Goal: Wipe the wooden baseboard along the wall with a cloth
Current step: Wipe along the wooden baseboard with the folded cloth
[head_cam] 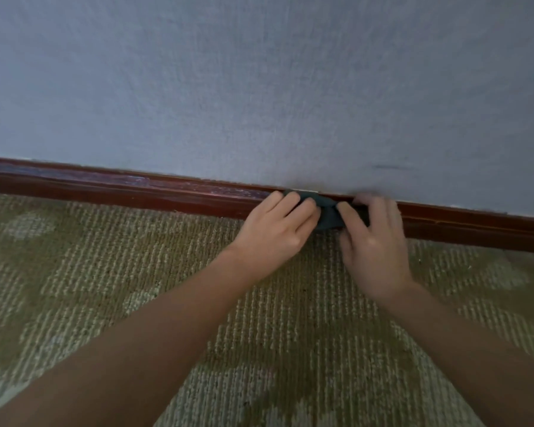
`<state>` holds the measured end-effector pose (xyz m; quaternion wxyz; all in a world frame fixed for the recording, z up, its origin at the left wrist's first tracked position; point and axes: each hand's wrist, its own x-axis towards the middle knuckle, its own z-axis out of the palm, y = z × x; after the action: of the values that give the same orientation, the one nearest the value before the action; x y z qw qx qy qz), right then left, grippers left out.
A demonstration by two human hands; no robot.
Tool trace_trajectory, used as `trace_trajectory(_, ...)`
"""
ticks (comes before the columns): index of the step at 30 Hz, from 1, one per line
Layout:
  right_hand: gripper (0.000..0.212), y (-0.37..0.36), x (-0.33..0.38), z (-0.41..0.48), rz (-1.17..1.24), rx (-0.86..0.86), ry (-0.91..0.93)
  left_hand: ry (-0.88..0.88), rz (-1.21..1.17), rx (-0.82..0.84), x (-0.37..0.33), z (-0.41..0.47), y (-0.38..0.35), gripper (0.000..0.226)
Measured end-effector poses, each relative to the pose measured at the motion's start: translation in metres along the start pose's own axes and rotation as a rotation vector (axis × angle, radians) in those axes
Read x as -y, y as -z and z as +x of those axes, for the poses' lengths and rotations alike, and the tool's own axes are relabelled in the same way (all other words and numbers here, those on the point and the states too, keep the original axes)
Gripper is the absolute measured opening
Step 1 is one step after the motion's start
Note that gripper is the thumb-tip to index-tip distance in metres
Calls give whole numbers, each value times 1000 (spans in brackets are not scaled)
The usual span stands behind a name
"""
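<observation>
Carpet runs beneath our forearms to the grey wall, whose foot the wooden baseboard lines. Our left hand curls its fingers round the dark cloth, bunched against the baseboard's top edge. Our right hand touches it too, but blur hides whether it grips. Bunched so small, the cloth may slip and miss the ledge.

- a pale blue-grey wall with a fine woven texture fills the upper half of the view.
- a short dark smudge marks the wall low on the right.
- an olive-green carpet of ribbed loops, patterned with paler patches, covers the floor up to the foot of the wall.
</observation>
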<state>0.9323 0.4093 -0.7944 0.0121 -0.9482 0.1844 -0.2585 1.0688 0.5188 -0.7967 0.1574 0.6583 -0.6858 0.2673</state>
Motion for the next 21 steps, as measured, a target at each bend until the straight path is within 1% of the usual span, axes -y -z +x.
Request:
trace_trajectory(3, 33, -2, 6, 1, 7, 21, -16, 29, 16, 8, -2, -2, -3, 22)
trace_trajectory(5, 30, 2, -4, -1, -9, 20, 5, 93, -5, -7, -11, 3, -5, 26)
trace_trajectory(7, 28, 6, -18, -4, -4, 9, 42, 111, -19, -13, -22, 11, -9, 25)
trace_trajectory(10, 19, 7, -26, -6, 51, -24, 84, 45, -22, 7, -25, 17, -11, 22)
trace_trajectory(12, 17, 5, -21, -3, 100, -39, 70, -23, -11, 29, -16, 15, -7, 23)
trace_trajectory(14, 17, 2, -12, 1, 113, -30, 80, -55, -9, 59, -4, 7, -3, 23)
trace_trajectory(17, 25, 0, -6, 7, 103, 14, 151, 2, -35, 112, 3, -4, 2, 31)
trace_trajectory(19, 26, 1, -9, 8, 85, 35, 175, 71, -64, 110, -2, -4, 2, 43)
trace_trajectory(21, 26, 3, -12, 5, 58, 51, 183, 116, -71, 106, -9, -1, 3, 45)
